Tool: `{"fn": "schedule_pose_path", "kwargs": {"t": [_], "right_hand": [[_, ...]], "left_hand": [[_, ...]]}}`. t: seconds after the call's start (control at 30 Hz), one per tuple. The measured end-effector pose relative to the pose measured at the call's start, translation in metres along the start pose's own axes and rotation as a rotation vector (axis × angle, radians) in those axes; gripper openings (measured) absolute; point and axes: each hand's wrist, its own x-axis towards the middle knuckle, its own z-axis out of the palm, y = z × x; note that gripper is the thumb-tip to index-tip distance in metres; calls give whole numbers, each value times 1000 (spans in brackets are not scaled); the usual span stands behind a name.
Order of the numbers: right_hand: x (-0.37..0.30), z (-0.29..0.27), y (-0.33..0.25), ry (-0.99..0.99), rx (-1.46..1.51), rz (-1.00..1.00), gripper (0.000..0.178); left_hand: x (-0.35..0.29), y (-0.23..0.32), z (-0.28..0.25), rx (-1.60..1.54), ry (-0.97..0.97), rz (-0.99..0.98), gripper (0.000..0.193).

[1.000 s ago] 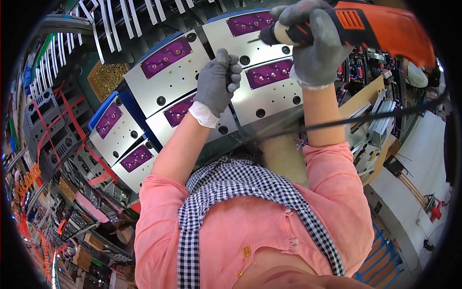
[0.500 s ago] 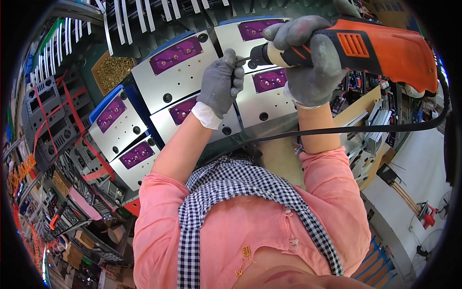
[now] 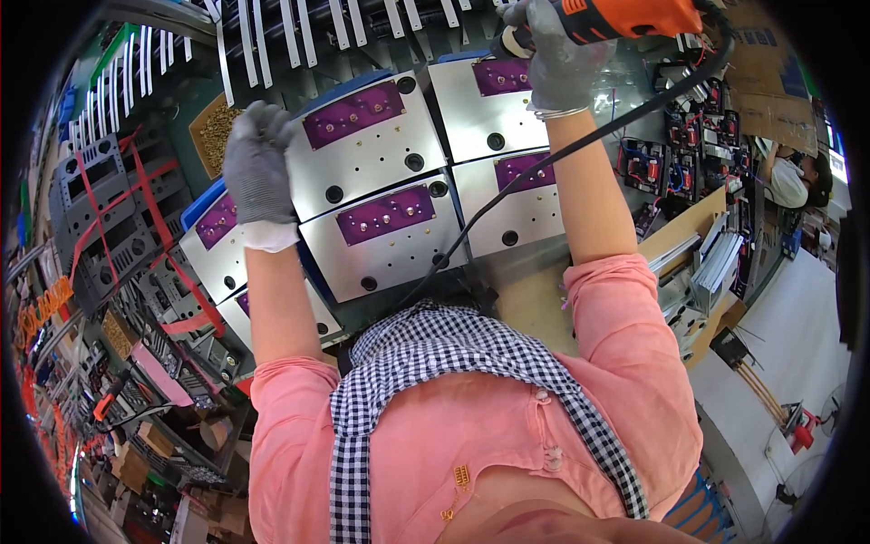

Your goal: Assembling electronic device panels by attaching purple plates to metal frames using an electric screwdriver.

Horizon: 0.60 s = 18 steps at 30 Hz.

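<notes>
Held in my right hand [image 3: 560,68], gloved in grey, is an orange and black power screwdriver [image 3: 634,16], raised at the far side of the panels and partly cut off by the upper edge. My left hand [image 3: 261,168], also in a grey glove, is beside an open box of small brass-coloured fasteners [image 3: 216,136]. Its fingers are bent together and hide whatever they may hold. Between the hands lie silver metal panels [image 3: 362,258] with holes, each carrying a purple circuit board [image 3: 385,215] with brass-coloured posts. Blue edging shows behind some panels.
The black power cord [image 3: 625,118] crosses over the panels and my right forearm. Metal strips [image 3: 299,32] stand in a row at the back. Grey perforated frames [image 3: 100,199] with red straps are on the left. Black-and-red parts [image 3: 645,168] lie to the right; a person [image 3: 788,177] is beyond.
My left hand has left the screwdriver's tip and moved left to the fastener box. My right hand has lifted the screwdriver away from the panels, farther off.
</notes>
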Motion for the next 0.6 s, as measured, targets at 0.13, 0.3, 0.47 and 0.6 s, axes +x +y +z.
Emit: {"fn": "schedule_pose_path", "kwargs": {"t": [0.13,0.3,0.47,0.6], "right_hand": [[0,3,20,-41,3,56,61],[-7,9,28,-37,15,-18,58],[13,-11,59,-192,-177,-316,12],[6,-8,61,-160,-89,-151,47]], "left_hand": [[24,27,-68,437,146,254,49],[4,42,-77,559,306,339,53],[-38,37,-87,790,386,320,50],[-113,26,-135,1550,65,734,66]]}}
